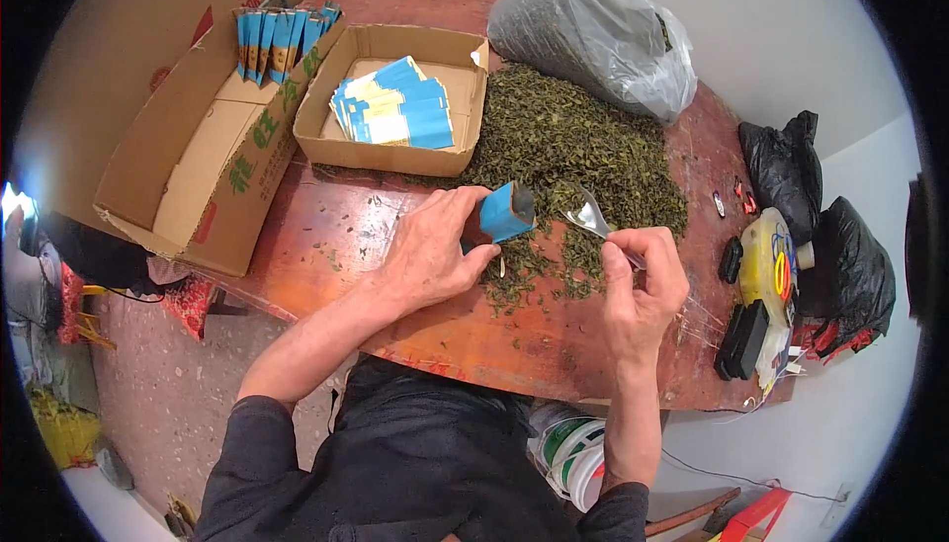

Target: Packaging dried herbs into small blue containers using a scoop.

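My left hand grips a small blue packet, tilted so that its open mouth faces right. In my right hand is a clear plastic spoon, held by the handle. The spoon's bowl is over the near edge of a heap of dried tea leaves, a short gap from the packet's mouth. Some leaves show at the bowl, though how full it is I cannot tell. Loose leaves lie scattered on the red wooden table below both hands.
A shallow cardboard box holds several flat blue packets. Left of it, a longer carton holds upright blue packets. A plastic bag of leaves stands behind the heap. Black bags and a yellow container line the right edge.
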`<state>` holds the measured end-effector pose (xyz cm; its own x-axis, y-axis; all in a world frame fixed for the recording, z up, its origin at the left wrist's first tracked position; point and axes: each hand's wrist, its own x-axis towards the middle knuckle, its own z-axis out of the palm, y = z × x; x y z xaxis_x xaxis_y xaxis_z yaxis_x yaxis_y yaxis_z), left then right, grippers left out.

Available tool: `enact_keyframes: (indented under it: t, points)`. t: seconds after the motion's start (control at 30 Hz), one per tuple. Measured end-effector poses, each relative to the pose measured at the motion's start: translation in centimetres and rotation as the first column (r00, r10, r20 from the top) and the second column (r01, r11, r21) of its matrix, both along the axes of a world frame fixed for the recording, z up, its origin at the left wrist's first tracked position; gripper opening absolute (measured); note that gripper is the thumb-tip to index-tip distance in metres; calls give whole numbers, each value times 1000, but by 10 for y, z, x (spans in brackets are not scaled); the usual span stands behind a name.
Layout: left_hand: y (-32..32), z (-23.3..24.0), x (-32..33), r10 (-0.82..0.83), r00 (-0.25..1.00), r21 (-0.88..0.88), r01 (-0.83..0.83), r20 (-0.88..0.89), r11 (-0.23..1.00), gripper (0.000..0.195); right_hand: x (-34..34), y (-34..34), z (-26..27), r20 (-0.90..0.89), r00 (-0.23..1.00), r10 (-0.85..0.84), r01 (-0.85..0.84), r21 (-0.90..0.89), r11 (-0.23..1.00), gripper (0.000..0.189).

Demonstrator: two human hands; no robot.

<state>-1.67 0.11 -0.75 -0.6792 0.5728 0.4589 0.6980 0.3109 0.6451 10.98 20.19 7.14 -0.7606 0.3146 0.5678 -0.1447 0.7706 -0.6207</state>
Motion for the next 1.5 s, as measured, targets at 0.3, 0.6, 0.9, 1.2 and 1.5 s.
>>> enact_keyframes:
  t: [0.3,0.6,0.9,1.2,1.5]
  points:
    - [-1,0,1,-18,998,-8,19,55,1000,61,-8,-13,8,-22,992,127,-118,236,964,15]
    - [0,-1,1,2,1000,20,-1,-10,1000,57,-15,-21,8,-40,980,193,-152,476,866,23]
    - [1,-1,1,6,1000,20,-6,-17,1000,57,-17,-24,6,-53,977,206,-138,583,801,30]
    - [0,2,0,1,1000,16,-1,1,1000,57,-15,-24,6,-114,973,201,-128,460,879,31]
    - [-6,2,1,-4,999,52,2,35,999,59,-2,-10,-11,-260,957,131,-42,323,945,29]
